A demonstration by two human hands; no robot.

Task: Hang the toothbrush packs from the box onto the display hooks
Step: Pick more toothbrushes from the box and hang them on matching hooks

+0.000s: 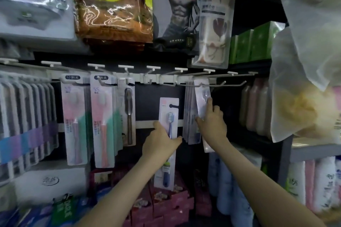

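At the middle of the display, the left hand (161, 142) has its grip clamped on a blue toothbrush pack (167, 112), thumb on one edge and fingers on the other, around the middle of the card. It holds the pack upright with the hanging hole on top, I think so that the hole can go straight onto a hook. This pack is below the rail (166, 77) and not yet on any hook.

Just beside it, the right hand (214, 123) pinches a clear pack (202, 96), the index finger lying straight up on its face. The clear pack already hangs on a hook (203, 85), in front of a few similar packs (189, 108); the hand probably steadies it or pushes it back.

Between the two hands and the pink and green packs (103, 120) on the left, some bare hooks (150, 81) are free. Pink boxes (166, 206) stand below, but I cannot tell which box supplies the packs.
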